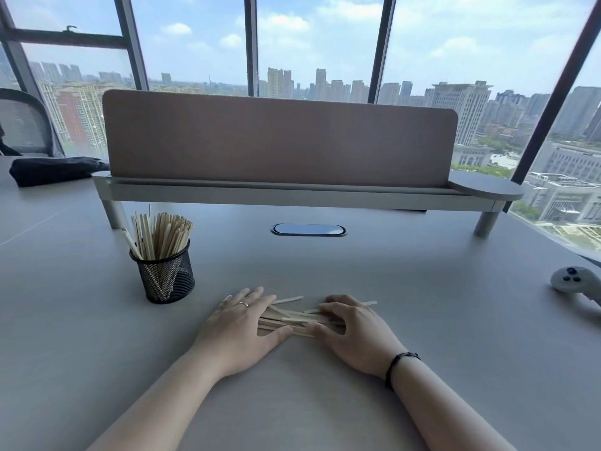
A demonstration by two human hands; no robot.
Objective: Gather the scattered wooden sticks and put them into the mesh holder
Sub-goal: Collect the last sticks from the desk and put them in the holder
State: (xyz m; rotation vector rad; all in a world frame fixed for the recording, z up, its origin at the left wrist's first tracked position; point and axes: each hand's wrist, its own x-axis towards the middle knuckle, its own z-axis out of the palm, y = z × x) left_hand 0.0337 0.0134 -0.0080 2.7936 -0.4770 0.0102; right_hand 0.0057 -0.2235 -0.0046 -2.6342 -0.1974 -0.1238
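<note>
Several pale wooden sticks (294,319) lie in a loose pile on the grey desk (325,385), near its front middle. My left hand (239,327) rests flat against the pile's left end, fingers spread, thumb touching the sticks. My right hand (353,330) curls over the pile's right end, its fingertips and thumb pressing on the sticks. The black mesh holder (166,276) stands upright to the left and a little behind the pile, packed with many upright sticks (161,234).
A pink divider panel on a raised grey shelf (279,192) spans the desk's back. A cable grommet (309,229) sits mid-desk. A white controller (575,283) lies at the right edge, a dark bag (55,170) at the far left.
</note>
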